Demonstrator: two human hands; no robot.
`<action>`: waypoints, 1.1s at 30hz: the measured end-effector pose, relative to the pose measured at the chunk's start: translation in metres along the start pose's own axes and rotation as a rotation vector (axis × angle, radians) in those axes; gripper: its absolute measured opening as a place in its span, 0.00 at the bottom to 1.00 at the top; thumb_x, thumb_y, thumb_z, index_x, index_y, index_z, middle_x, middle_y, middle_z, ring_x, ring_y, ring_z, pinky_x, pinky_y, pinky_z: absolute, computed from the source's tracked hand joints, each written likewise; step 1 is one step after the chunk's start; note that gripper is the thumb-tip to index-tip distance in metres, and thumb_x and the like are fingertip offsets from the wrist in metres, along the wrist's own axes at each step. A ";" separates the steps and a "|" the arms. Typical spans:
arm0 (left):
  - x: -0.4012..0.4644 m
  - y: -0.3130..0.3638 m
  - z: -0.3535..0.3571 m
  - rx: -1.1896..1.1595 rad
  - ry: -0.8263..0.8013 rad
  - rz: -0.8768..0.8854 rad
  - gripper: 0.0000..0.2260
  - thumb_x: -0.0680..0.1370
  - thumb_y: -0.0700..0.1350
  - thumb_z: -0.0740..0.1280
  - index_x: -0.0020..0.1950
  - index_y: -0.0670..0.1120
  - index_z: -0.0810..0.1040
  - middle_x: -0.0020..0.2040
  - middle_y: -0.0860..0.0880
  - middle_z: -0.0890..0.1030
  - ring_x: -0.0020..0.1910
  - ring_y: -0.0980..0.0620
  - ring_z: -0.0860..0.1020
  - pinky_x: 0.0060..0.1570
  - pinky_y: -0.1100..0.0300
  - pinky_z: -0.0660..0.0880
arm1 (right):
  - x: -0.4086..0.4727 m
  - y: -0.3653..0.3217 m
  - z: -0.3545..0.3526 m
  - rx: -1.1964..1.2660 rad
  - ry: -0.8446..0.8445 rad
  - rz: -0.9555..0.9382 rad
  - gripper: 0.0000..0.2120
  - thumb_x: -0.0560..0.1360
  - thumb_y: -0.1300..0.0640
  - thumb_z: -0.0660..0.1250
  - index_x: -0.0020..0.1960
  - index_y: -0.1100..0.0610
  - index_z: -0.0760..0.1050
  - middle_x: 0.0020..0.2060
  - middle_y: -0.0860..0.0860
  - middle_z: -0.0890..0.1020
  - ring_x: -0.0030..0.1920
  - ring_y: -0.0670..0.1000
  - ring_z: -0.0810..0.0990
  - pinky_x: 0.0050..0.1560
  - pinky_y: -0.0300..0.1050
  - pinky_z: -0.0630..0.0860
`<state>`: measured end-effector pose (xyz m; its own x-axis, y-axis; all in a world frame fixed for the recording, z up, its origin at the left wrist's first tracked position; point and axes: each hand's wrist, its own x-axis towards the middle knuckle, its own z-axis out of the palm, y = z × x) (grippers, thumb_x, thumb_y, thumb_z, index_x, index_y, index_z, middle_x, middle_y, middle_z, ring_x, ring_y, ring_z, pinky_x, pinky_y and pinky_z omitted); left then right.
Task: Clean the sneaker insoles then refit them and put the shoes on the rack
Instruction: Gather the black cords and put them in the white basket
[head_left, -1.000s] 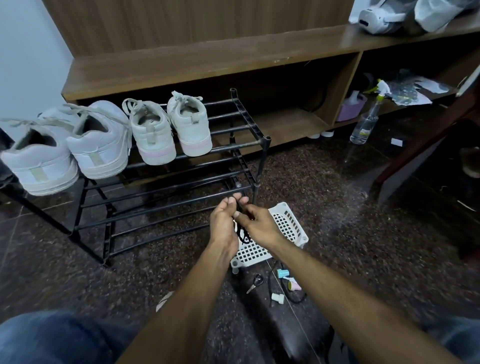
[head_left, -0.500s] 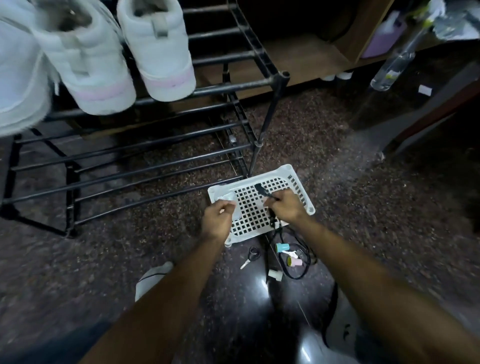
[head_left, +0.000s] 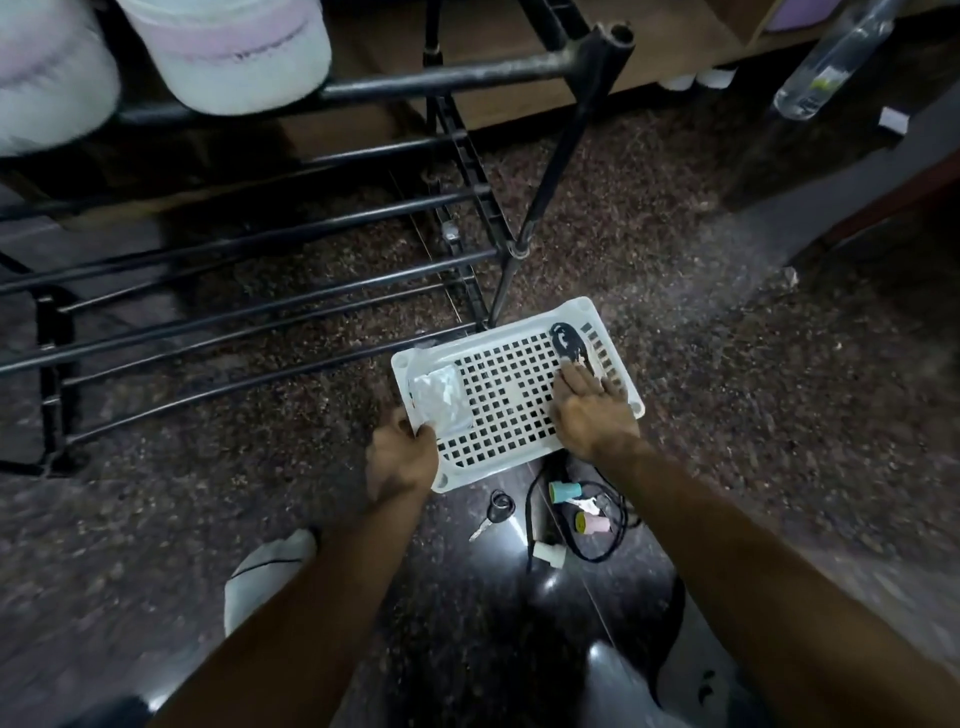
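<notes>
A white perforated tray lies on the dark floor in front of the black shoe rack. My left hand pinches the near corner of a crinkled white wipe at the tray's left rim. Lying flat on the tray's right side, my right hand has straight fingers whose tips touch a small dark brush-like object. Two white sneakers with pink trim stand on the rack's top tier, cut off by the frame's edge. No insole is visible.
Just behind the tray lie a key, a black cable and small teal, pink and white caps. A clear spray bottle stands at the top right by a wooden shelf. A white-socked foot is at the lower left.
My view has dropped closer to the tray. The dark object now lies on the tray's right side and the wipe on its left. My right hand has flattened beside the dark object.
</notes>
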<state>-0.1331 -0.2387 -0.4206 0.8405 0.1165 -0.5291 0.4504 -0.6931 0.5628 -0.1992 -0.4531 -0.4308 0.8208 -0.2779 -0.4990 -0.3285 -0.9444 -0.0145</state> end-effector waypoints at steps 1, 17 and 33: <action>0.001 0.000 0.000 -0.024 0.001 -0.005 0.13 0.76 0.47 0.68 0.60 0.50 0.79 0.56 0.43 0.82 0.55 0.41 0.79 0.52 0.52 0.75 | 0.002 0.002 0.000 -0.017 -0.003 0.009 0.27 0.83 0.49 0.47 0.78 0.60 0.51 0.79 0.51 0.49 0.78 0.52 0.47 0.76 0.57 0.46; -0.056 -0.068 -0.014 -0.027 -0.119 -0.086 0.10 0.79 0.46 0.65 0.57 0.48 0.81 0.54 0.40 0.82 0.53 0.40 0.80 0.49 0.56 0.74 | -0.145 -0.024 0.101 0.436 0.086 0.473 0.15 0.74 0.55 0.65 0.61 0.52 0.74 0.62 0.55 0.73 0.57 0.60 0.77 0.56 0.51 0.74; -0.099 -0.095 -0.020 -0.133 -0.316 -0.068 0.07 0.76 0.37 0.66 0.50 0.43 0.84 0.51 0.40 0.84 0.50 0.40 0.82 0.53 0.49 0.79 | -0.175 -0.026 0.028 0.385 -0.042 0.235 0.10 0.72 0.51 0.65 0.50 0.54 0.79 0.50 0.57 0.83 0.52 0.59 0.81 0.52 0.47 0.76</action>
<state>-0.2533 -0.1698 -0.4085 0.6817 -0.0808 -0.7272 0.5550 -0.5905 0.5859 -0.3468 -0.3749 -0.3673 0.6860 -0.4621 -0.5620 -0.6601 -0.7202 -0.2136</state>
